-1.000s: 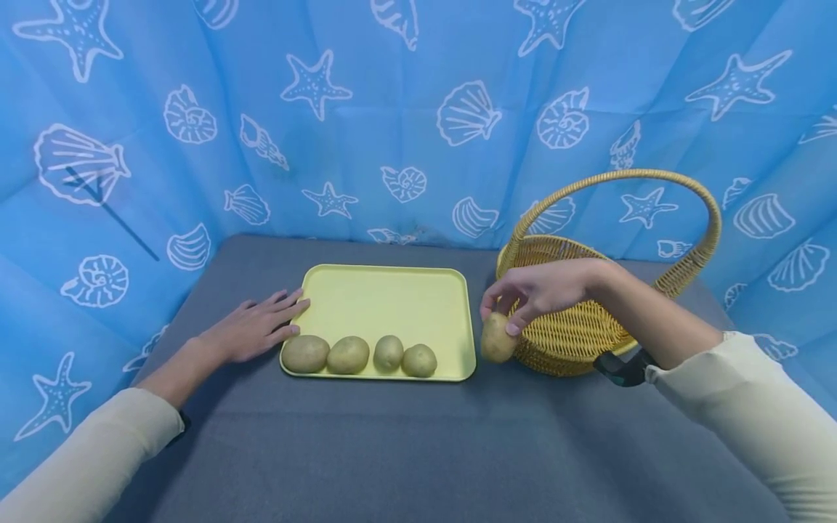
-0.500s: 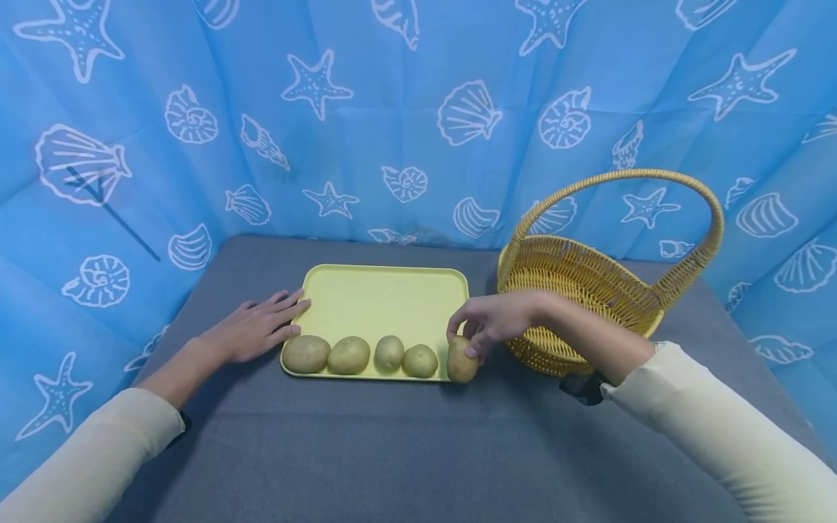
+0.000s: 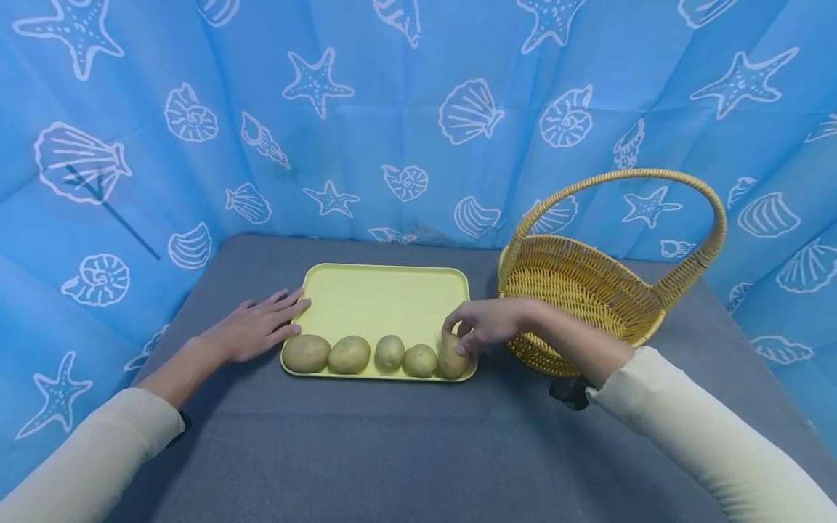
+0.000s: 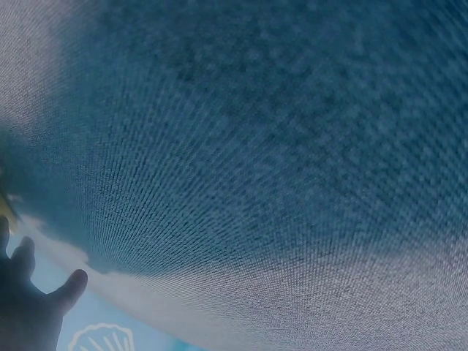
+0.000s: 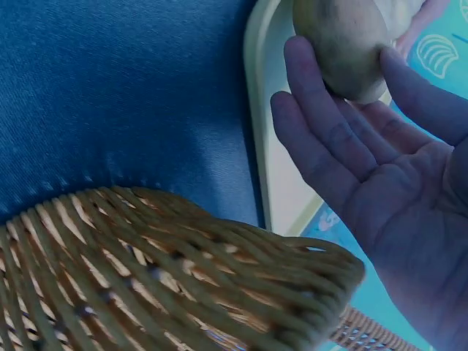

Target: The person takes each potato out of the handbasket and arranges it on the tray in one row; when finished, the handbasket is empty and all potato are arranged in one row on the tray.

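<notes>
My right hand pinches a potato between thumb and fingers at the front right corner of the yellow tray. In the right wrist view the thumb and fingertips touch this potato on either side. Several other potatoes lie in a row along the tray's front edge, from a large potato at the left to a small round potato beside the held one. My left hand rests with spread fingers at the tray's left edge. Only a dark outline of the left hand shows in the left wrist view.
A yellow wicker basket with a tall arched handle stands right of the tray, partly behind my right forearm. Grey cloth covers the table. A blue curtain with shell and starfish prints hangs behind and at the sides.
My right hand has carried the potato left from beside the basket, over the tray's right rim and down to its front right corner. The left hand stays in place.
</notes>
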A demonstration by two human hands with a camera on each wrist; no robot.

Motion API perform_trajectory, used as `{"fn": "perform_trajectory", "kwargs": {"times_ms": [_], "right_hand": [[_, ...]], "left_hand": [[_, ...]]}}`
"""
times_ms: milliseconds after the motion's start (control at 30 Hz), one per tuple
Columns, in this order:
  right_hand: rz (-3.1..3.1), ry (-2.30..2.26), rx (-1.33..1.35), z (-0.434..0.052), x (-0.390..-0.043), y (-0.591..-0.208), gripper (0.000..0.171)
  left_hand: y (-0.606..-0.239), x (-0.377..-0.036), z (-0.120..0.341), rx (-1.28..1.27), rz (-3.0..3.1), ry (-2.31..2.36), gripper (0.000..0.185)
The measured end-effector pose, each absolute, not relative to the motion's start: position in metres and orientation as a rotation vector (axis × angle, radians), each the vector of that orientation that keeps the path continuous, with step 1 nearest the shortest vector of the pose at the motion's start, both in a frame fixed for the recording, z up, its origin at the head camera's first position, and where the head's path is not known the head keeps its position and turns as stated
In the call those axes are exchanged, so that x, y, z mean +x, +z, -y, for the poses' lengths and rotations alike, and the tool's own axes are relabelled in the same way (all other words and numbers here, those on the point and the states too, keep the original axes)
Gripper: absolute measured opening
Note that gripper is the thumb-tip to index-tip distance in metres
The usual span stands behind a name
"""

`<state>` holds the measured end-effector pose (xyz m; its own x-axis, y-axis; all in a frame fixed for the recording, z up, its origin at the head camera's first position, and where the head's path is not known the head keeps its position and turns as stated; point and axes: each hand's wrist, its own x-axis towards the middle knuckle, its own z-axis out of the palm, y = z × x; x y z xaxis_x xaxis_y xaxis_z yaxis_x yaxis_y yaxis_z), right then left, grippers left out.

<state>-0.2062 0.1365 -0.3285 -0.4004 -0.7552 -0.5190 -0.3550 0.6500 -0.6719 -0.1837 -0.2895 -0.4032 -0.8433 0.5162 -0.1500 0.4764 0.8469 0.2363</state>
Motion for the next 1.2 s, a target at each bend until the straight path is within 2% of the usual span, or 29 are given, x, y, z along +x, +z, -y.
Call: {"fn": "perform_trajectory", "kwargs": {"times_ms": [367,700,900,1200], "right_hand": [[-2.22,-0.591,-0.826,-0.13,-0.198,-0.335,0.033],[-2.256,-0.481,-0.948,-0.131,-0.18,-0.324,0.053],[-2.279,-0.683,-0.95,-0.15,-0.164,-0.287,0.059],[-2.811,-1.108,-1.115,-0.208,-0.151,-0.208,0.046]], "left_hand": [[-0.401,-0.184,0.29,0.768,-2.811,0.284,0.06],[-0.405,-0.187,0.29,0.784,-2.814,0.282,0.06],[-0.403,-0.187,0.288,0.797,-2.827,0.293,0.06],[-0.402,-0.187,0.298,0.807,-2.85,0.212,0.063]]}}
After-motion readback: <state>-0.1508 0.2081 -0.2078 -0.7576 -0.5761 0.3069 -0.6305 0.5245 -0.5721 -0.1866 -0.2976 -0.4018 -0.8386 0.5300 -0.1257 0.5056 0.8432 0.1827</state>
